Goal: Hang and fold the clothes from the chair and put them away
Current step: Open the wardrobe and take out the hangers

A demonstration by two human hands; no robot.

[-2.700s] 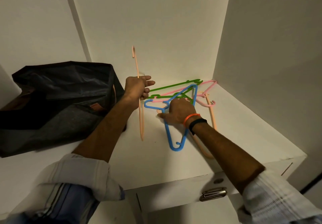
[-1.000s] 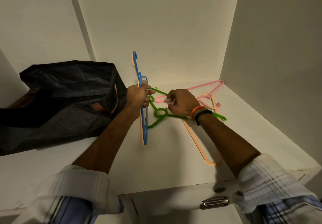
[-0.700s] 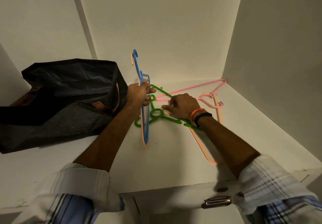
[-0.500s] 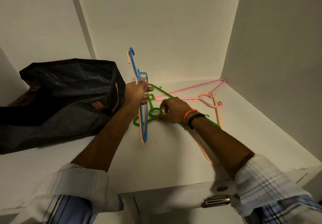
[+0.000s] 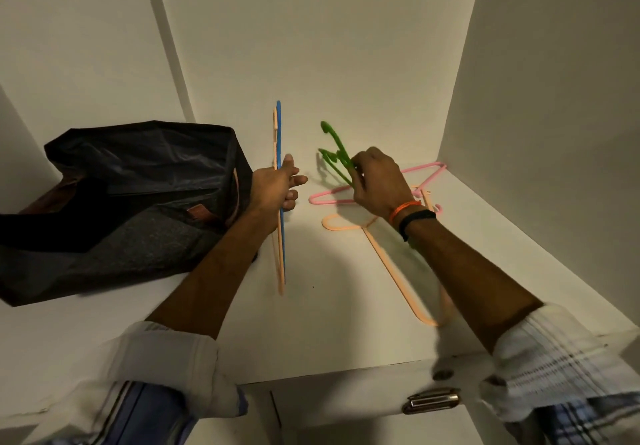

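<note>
Left hand (image 5: 275, 190) grips blue hanger (image 5: 281, 236) and peach hanger (image 5: 276, 139) upright, gathered. Right hand (image 5: 375, 183) fingers pinch green hanger (image 5: 337, 153), lifted off shelf (image 5: 329, 333), probably to join them.

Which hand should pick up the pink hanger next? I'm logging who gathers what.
Probably the right hand: it hovers just above the pink hanger, though it holds the green hanger. The left hand is farther off, gripping the blue hanger and an orange hanger.

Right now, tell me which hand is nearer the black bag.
Left. The left hand, gripping the blue hanger and an orange hanger, sits right beside the black bag. The right hand, holding the green hanger, is farther right.
</note>
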